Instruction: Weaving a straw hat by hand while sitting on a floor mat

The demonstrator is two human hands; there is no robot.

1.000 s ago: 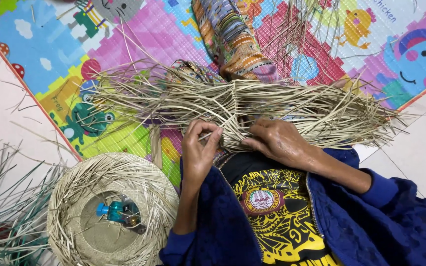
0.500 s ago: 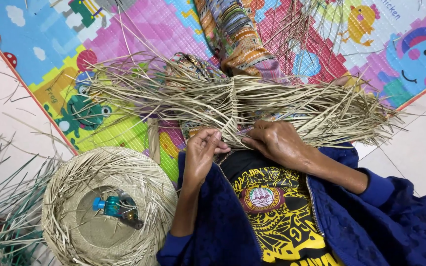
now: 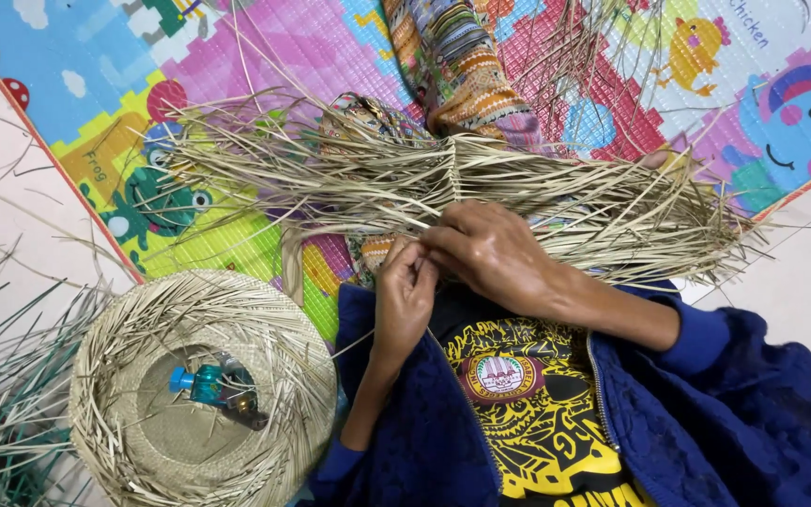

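Over the lap, both hands meet at the woven straw piece (image 3: 443, 183). Left hand (image 3: 404, 299) fingers pinch a strand. Right hand (image 3: 490, 252) fingers curl closed on the weave edge.

Hidden under the right hand (image 3: 495, 258): the near edge of the straw weave (image 3: 443, 183). Cut off by the left edge: green leaf strips (image 3: 2, 413). Cut off at bottom: round straw basket (image 3: 143, 310). Too small to identify: bluish items (image 3: 204, 385) inside.
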